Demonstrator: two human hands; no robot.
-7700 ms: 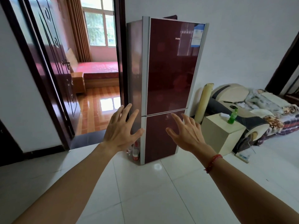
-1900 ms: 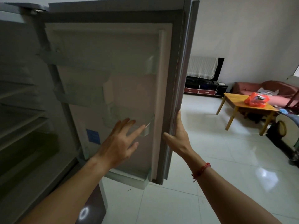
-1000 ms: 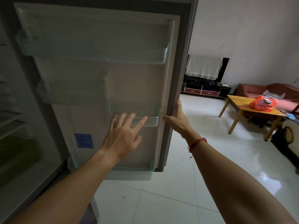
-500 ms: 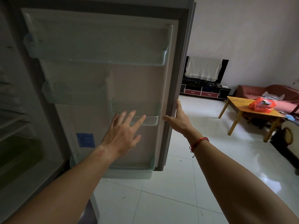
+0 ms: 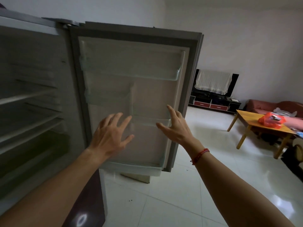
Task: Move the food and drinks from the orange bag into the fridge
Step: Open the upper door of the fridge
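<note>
The fridge (image 5: 34,51) stands on the left with its upper door (image 5: 152,94) swung wide open, so the inner side of the door with its clear plastic racks faces the camera. Inside the fridge the shelves (image 5: 27,97) show, blurred and dark.

Both hands are raised in front of the inner side of the door. The left hand (image 5: 111,135) is open, its fingers straight and spread, and it holds nothing. The right hand (image 5: 176,128) is also open, with fingers spread, near the small rack (image 5: 150,122) by the door's free edge. I cannot tell if either hand touches the door. A red bracelet (image 5: 200,155) sits on the right wrist.

The orange bag (image 5: 271,120) lies on a wooden table (image 5: 246,116) far to the right, well apart from the fridge, across the white tiled floor (image 5: 188,202). Behind the table is a red sofa (image 5: 262,105).
</note>
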